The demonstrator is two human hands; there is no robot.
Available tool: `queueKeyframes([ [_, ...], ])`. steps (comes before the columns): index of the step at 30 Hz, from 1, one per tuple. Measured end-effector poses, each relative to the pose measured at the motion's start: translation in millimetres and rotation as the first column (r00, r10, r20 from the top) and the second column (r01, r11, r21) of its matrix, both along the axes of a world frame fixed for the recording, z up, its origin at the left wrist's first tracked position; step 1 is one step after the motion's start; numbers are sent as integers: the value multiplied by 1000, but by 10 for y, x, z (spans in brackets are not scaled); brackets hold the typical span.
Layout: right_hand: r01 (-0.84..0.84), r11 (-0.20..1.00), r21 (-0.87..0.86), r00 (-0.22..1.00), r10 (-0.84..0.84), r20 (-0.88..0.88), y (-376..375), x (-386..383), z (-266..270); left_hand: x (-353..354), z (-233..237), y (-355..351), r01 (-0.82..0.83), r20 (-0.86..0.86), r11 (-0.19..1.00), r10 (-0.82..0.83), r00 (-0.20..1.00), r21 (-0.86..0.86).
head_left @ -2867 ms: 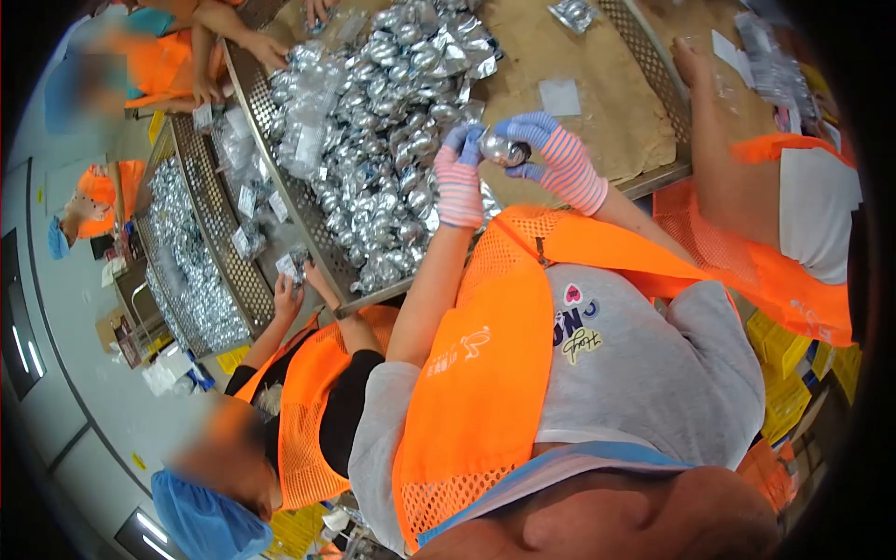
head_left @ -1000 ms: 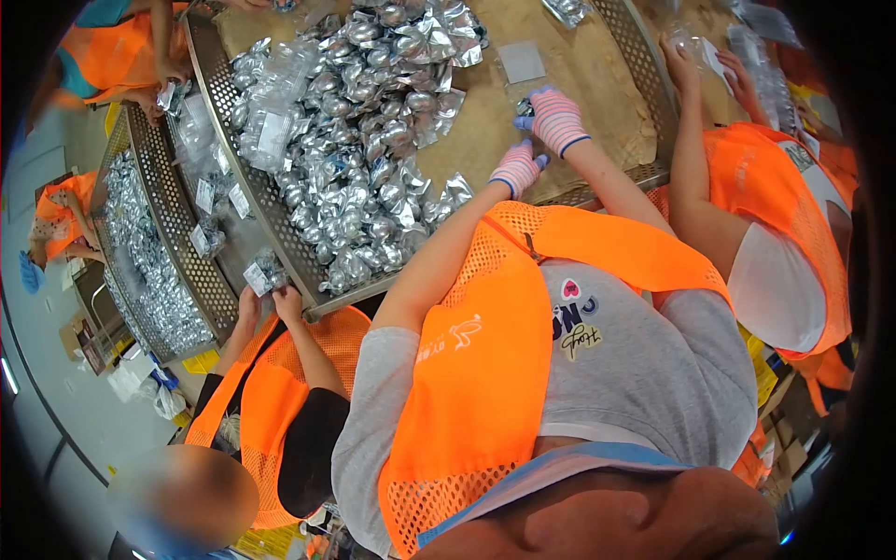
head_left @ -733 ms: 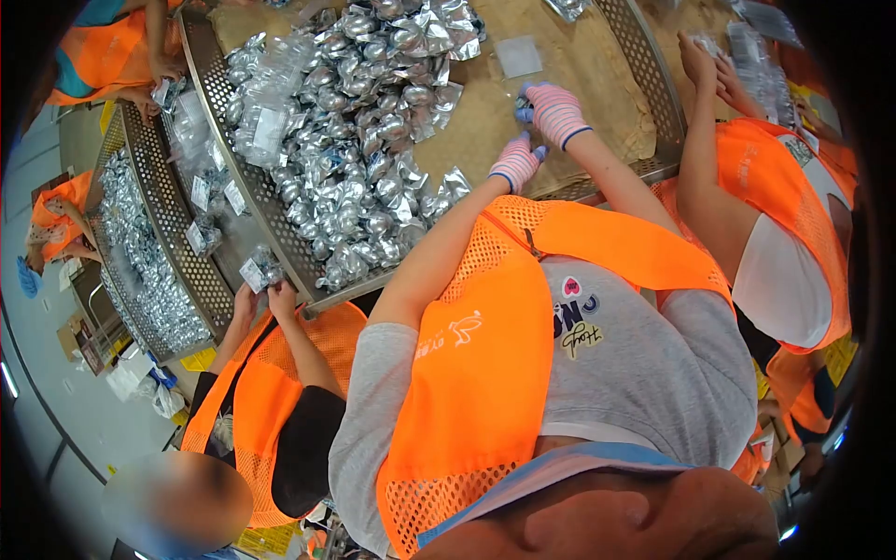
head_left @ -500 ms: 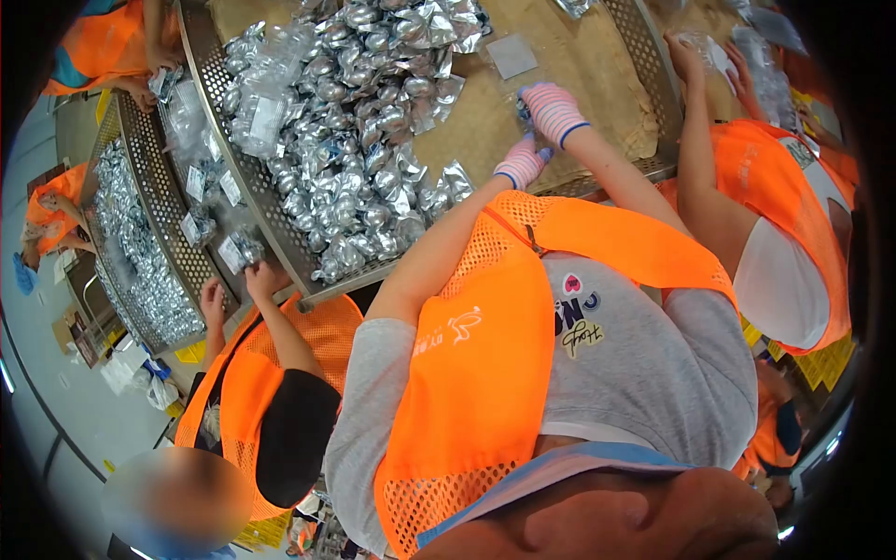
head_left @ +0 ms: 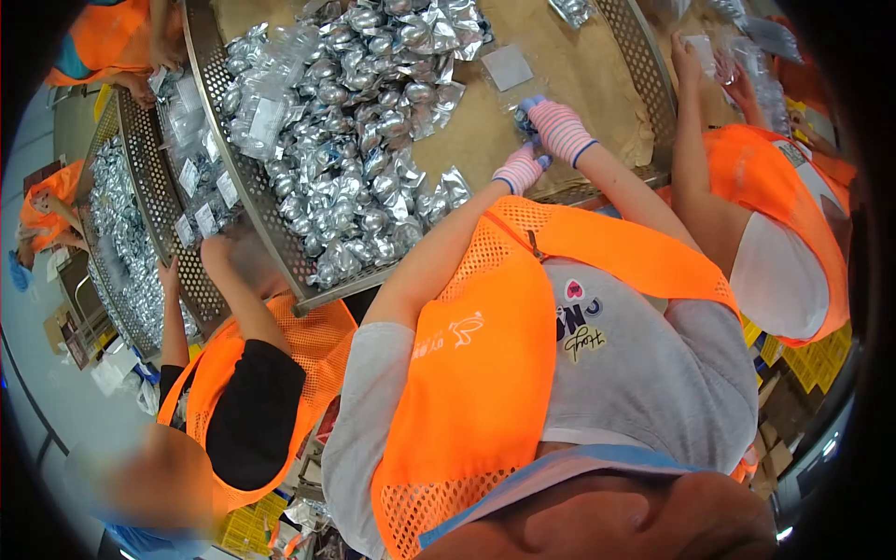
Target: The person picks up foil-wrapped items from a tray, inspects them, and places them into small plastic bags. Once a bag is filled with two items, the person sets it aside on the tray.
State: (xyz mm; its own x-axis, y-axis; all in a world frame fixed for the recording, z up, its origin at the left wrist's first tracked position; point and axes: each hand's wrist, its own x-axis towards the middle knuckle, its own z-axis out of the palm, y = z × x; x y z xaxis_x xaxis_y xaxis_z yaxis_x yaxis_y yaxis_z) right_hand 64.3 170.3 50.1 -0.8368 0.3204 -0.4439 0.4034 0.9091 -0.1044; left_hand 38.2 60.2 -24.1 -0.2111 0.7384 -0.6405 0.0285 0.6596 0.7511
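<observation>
My right hand (head_left: 560,131), in a pink-and-white striped glove with blue fingertips, curls over a small shiny bluish item (head_left: 524,121) above the brown paper. Just below it, my left hand (head_left: 520,171) wears a matching glove. Its fingers are drawn together close to the same item, and what they may grip is hidden. A flat pale square packet (head_left: 507,67) lies on the brown paper (head_left: 597,84) beyond my hands. To the left is a heap of crumpled silver foil packets (head_left: 364,140), with clear plastic bags (head_left: 266,117) on its left side.
The perforated metal rim (head_left: 252,177) of the table runs along the left, with another rim (head_left: 644,56) at right. A co-worker at left reaches toward labelled clear bags (head_left: 205,219). Another person's hand (head_left: 686,58) at right is beside clear bags. More silver packets (head_left: 126,243) fill a farther table.
My hands stay close together, shifting only slightly. The co-worker at left has moved their hands up and left, away from the place where they handled a labelled clear bag. The view has shifted slightly.
</observation>
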Motion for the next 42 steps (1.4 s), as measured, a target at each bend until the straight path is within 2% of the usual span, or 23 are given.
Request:
queueKeyframes([
  [2, -78, 996, 36, 997, 79, -18, -33, 46, -53, 32, 38, -43, 21, 41, 999, -19, 999, -27],
  [4, -69, 997, 41, 997, 71, -40, -16, 32, -84, 29, -4, -14, 2, 111, 996, 8, 994, -89],
  [5, -81, 996, 45, 995, 84, -48, 6, 20, -93, 42, -33, -15, -3, 111, 996, 13, 994, -88],
  [7, -97, 994, 44, 993, 99, -56, 40, -60, -112, 111, -239, -38, -68, -60, 997, 70, 996, 32],
  [9, -70, 997, 38, 993, 66, 101, 99, -183, -124, 84, -299, -32, -54, -38, 998, 55, 998, 17],
  [13, -134, 990, -38, 987, 137, 81, 154, -243, -101, 15, -202, -60, 13, -72, 998, -17, 997, -54],
  [15, -137, 988, 66, 983, 127, 132, 84, -184, -100, -26, -141, -74, -4, -26, 999, 3, 1000, -47],
  [17, -119, 991, 60, 989, 113, 94, 35, -131, -58, -2, -134, -87, -9, 32, 999, 11, 999, -54],
  [19, -82, 995, 50, 996, 80, 48, -13, -70, -74, -21, -195, -65, 57, -49, 998, -55, 997, 38],
  [23, -2, 1000, -3, 1000, 2, -6, 27, -4, -63, -68, -66, -189, 84, -111, 995, -77, 991, 55],
  [25, 0, 999, -51, 999, -2, -39, 52, 50, -70, -177, 57, -325, 284, -171, 946, -257, 951, 159],
  [27, -19, 998, -53, 994, 13, -108, 57, 121, -138, -266, 207, -522, 283, -175, 938, -250, 952, 199],
  [29, 7, 995, -96, 998, -14, -68, 44, 106, 2, -366, 311, -748, 291, -181, 926, -252, 951, 240],
  [31, 27, 990, -141, 999, -32, -31, 45, 106, 196, -511, 398, -976, 75, -38, 965, -68, 997, 251],
  [32, 41, 988, -149, 995, -54, -84, 39, 104, 283, -625, 434, -1063, 72, -46, 968, -63, 997, 240],
  [33, 51, 985, -164, 988, -73, -138, 15, 86, 326, -753, 494, -1158, -13, -122, 973, 42, 992, 231],
  [34, 41, 983, -180, 987, -68, -146, 0, 72, 336, -893, 530, -1271, -96, -198, 969, 142, 970, 226],
  [35, 64, 983, -171, 966, -103, -236, 3, 78, 338, -1084, 511, -1377, -41, -473, 968, 156, 867, 246],
  [37, 106, 979, -177, 905, -168, -390, -8, 83, 307, -1323, 601, -1461, 9, -848, 985, 144, 510, 172],
  [38, 105, 978, -179, 903, -170, -395, -22, 73, 272, -1387, 711, -1441, -19, -948, 995, 102, 302, 100],
  [39, 87, 978, -187, 899, -158, -409, -29, 57, 228, -1490, 557, -1445, -16, -977, 996, 84, 195, 83],
  [40, 70, 978, -196, 894, -149, -423, -45, 52, 198, -1500, 507, -1414, -10, -978, 997, 81, 190, 81],
  [42, 74, 971, -226, 908, -159, -389, -126, 28, 176, -1454, 387, -1295, -73, -954, 995, -48, 294, -73],
])
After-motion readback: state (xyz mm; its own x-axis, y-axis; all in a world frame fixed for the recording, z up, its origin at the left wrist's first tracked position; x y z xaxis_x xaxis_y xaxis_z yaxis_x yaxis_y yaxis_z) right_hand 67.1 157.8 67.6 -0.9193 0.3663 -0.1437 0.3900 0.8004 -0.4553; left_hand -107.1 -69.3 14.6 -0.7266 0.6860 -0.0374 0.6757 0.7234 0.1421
